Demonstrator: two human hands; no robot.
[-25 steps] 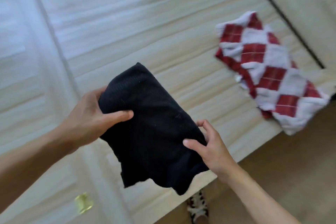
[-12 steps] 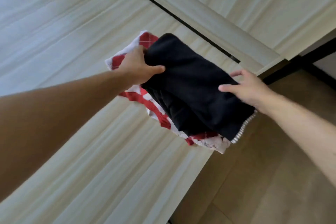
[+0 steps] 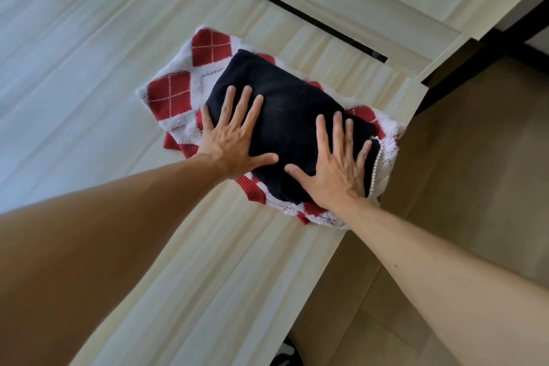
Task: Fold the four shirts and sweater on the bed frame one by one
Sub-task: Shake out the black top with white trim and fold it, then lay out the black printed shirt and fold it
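Hands flat, fingers spread: left hand (image 3: 234,142) & right hand (image 3: 335,169) pressing black shirt (image 3: 285,116).

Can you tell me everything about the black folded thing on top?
The black garment is a soft, fine-knit piece folded into a thick rectangle, lying askew on the folded red and white argyle sweater on the pale wooden bed frame. The left hand and right hand press flat on it, fingers spread.

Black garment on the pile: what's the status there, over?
Left hand and right hand flat, open, pressing. Folded black garment stacked on red-and-white argyle sweater, at bed frame corner. Nothing in the way.
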